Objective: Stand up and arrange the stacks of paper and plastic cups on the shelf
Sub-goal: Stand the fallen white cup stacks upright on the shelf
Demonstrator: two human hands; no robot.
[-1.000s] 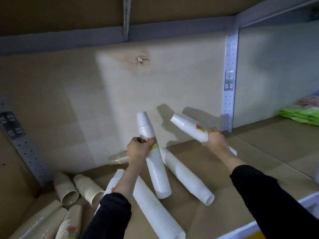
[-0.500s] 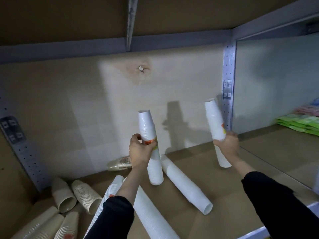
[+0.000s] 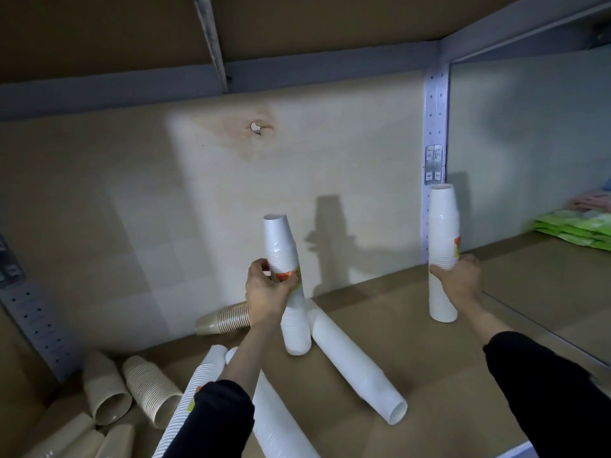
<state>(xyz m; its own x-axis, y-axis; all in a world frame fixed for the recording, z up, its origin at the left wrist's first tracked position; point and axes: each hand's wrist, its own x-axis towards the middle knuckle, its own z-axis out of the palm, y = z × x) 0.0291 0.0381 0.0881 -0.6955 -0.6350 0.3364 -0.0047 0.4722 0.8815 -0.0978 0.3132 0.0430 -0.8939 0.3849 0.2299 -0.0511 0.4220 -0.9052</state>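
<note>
My left hand point(image 3: 266, 294) grips a white cup stack point(image 3: 287, 282) around its middle; the stack stands nearly upright with its base on the brown shelf point(image 3: 413, 345). My right hand point(image 3: 461, 280) holds a second white cup stack point(image 3: 443, 233) that stands upright by the perforated metal post point(image 3: 435, 127). Another white stack point(image 3: 355, 361) lies on its side between my arms. Two more white stacks point(image 3: 211, 391) lie under my left forearm. Tan paper cup stacks point(image 3: 132, 390) lie at the left, and one tan stack point(image 3: 228, 319) lies against the back wall.
The upper shelf's underside point(image 3: 297, 28) hangs low overhead. A second post point(image 3: 36, 325) bounds the bay at the left. Green packets point(image 3: 575, 229) lie on the neighbouring shelf to the right. The shelf's front edge runs at the lower right.
My right hand has swung its stack from tilted to upright and moved it right, beside the post. My left hand has brought its stack closer to vertical.
</note>
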